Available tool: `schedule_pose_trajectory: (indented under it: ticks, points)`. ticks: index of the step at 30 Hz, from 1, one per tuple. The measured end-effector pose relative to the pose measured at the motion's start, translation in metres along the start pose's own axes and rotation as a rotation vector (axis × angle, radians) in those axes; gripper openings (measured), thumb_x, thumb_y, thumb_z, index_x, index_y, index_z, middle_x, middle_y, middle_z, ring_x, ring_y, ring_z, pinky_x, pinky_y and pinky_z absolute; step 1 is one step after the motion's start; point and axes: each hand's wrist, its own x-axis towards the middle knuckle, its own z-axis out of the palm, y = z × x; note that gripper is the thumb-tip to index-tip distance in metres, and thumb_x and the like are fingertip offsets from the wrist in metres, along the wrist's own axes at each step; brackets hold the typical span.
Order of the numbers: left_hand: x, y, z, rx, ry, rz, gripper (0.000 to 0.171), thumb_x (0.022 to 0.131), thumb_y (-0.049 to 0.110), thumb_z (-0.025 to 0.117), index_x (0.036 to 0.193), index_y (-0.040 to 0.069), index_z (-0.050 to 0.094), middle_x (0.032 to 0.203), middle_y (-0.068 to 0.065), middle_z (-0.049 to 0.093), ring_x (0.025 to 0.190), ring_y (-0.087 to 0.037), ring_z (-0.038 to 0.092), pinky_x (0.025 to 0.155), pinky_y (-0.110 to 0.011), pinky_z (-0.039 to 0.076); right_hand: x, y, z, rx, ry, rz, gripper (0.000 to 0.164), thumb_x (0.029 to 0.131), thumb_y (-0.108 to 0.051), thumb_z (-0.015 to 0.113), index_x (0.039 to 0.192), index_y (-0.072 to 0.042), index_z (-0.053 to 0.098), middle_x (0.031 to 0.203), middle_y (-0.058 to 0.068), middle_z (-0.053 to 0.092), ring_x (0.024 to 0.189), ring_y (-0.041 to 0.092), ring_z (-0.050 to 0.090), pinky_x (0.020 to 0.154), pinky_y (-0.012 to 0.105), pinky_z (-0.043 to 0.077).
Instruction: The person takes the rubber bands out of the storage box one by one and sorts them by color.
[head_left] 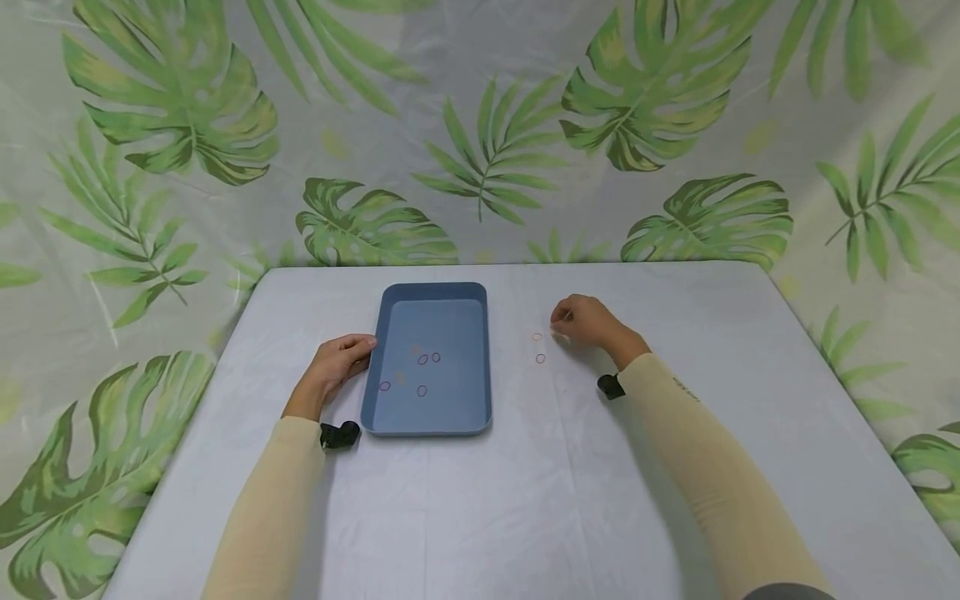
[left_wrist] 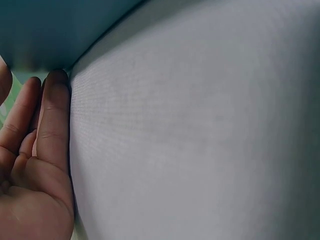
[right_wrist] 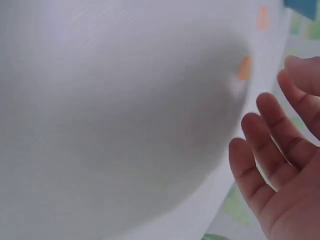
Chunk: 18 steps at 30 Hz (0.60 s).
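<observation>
My left hand (head_left: 337,362) stands on its edge at the left side of the blue tray (head_left: 457,423). In the left wrist view its straight fingers (left_wrist: 52,120) reach the tray's outer wall, the thumb near the rim. My right hand (head_left: 588,321) hovers over the table on the tray's right, its thumb and index tips together. Something thin and pale shows at those tips; I cannot tell whether they hold it. Close to the right hand lie a small orange ring (head_left: 537,340) and a red ring (head_left: 540,362), thin like rubber bands.
Inside the tray are several more small rings, including a red ring (head_left: 422,396) and a faint orange ring (head_left: 401,383). A white cloth covers the table (head_left: 480,517). A leaf-print curtain (head_left: 510,125) hangs behind it and at both sides.
</observation>
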Motion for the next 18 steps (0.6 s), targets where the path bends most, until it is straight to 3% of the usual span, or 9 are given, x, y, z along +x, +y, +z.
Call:
schedule_pose_trajectory:
  ticks: [5, 10, 18]
  points:
    - [0.0, -0.002, -0.003, -0.001, 0.003, 0.0, 0.052, 0.101, 0.028, 0.059, 0.144, 0.0, 0.049, 0.15, -0.016, 0.046, 0.12, -0.005, 0.055, 0.11, -0.023, 0.047, 0.005, -0.023, -0.002, 0.078, 0.009, -0.059, 0.02, 0.094, -0.014, 0.061, 0.109, -0.004, 0.07, 0.114, 0.015, 0.067, 0.101, 0.029, 0.061, 0.086, 0.042, 0.053]
    - [0.001, -0.002, -0.002, -0.003, 0.006, -0.01, 0.051, 0.102, 0.027, 0.058, 0.144, 0.0, 0.048, 0.151, -0.015, 0.045, 0.127, -0.01, 0.053, 0.114, -0.028, 0.044, 0.009, -0.054, 0.0, 0.127, -0.009, -0.184, 0.022, 0.095, -0.012, 0.062, 0.111, 0.0, 0.069, 0.115, 0.016, 0.067, 0.103, 0.03, 0.063, 0.087, 0.043, 0.054]
    - [0.001, 0.0, 0.001, -0.017, 0.019, -0.016, 0.05, 0.102, 0.026, 0.058, 0.144, 0.001, 0.049, 0.15, -0.014, 0.047, 0.132, -0.013, 0.051, 0.117, -0.032, 0.043, 0.011, -0.102, 0.015, 0.086, -0.02, -0.353, 0.018, 0.095, -0.011, 0.062, 0.108, -0.002, 0.07, 0.109, 0.012, 0.069, 0.103, 0.028, 0.064, 0.09, 0.042, 0.055]
